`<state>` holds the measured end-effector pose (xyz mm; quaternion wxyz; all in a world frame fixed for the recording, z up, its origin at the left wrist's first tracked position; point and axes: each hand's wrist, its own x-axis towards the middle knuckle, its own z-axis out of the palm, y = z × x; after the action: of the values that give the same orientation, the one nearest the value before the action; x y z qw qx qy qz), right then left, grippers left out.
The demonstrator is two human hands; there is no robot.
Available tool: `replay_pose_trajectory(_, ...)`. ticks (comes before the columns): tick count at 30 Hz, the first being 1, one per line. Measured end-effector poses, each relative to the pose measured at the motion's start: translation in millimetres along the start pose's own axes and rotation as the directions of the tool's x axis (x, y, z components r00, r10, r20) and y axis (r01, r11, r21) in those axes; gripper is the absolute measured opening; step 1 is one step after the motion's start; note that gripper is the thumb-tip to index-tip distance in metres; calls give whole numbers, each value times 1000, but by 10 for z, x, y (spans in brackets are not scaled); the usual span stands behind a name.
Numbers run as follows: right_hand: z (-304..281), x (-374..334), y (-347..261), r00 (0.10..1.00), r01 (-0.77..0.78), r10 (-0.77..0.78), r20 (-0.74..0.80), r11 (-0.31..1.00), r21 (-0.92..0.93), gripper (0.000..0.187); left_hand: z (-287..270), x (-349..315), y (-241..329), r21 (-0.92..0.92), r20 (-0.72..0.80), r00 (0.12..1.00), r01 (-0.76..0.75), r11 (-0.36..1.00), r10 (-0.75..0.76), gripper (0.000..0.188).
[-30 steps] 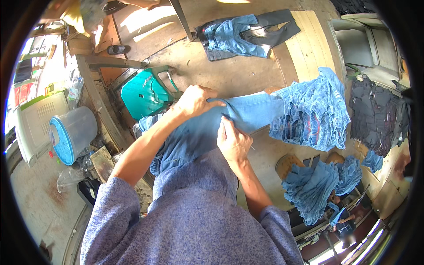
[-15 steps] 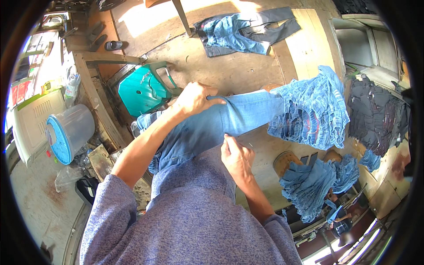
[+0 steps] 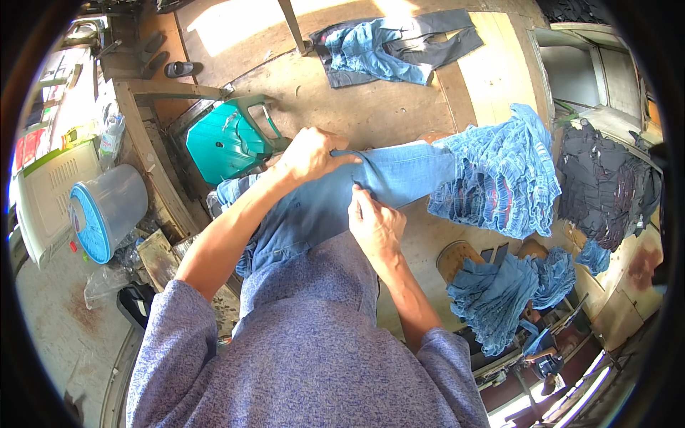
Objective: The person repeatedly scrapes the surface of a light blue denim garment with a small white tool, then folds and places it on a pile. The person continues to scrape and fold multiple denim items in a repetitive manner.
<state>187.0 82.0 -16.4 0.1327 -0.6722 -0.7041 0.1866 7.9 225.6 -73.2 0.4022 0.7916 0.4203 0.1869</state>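
Both hands grip a pair of blue jeans (image 3: 335, 203) lying across the wooden desk (image 3: 399, 107): left hand (image 3: 308, 155) pinching the far edge, right hand (image 3: 374, 225) closed on the near edge.

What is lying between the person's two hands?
In the head view, only blue jeans span between left hand and right hand; both pinch the denim.

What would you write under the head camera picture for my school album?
Two bare hands, left hand and right hand, grip a pair of light blue jeans over a wooden table.
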Motion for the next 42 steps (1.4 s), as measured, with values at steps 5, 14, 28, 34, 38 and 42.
replay_pose_trajectory(5, -117, -186, -16, 1000, -16, 15, 22, 999, 37, 16, 3, 7, -30, 37, 21, 1000, -2, 999, 2, 46)
replay_pose_trajectory(14, 54, -7, 33, 1000, -11, 13, -25, 999, 51, 14, -1, 7, -15, 38, 43, 999, 24, 999, -25, 48)
replay_pose_trajectory(28, 40, -47, 55, 999, -9, 12, -34, 995, 98, 18, 14, 6, -18, 17, 7, 1000, 11, 1000, -11, 50)
replay_pose_trajectory(34, -63, -118, 23, 998, -45, 42, 53, 997, 54, 17, -5, 7, 8, 7, 2, 1000, 27, 1000, -27, 50)
replay_pose_trajectory(38, 5, -74, 27, 995, -43, 56, -78, 986, 160, 12, 7, 1, -9, -15, -15, 1000, 2, 1000, -2, 49)
replay_pose_trajectory(42, 18, -65, 29, 999, -34, 35, -1, 996, 88, 14, 18, 5, -28, 19, 3, 1000, 18, 1000, -18, 46)
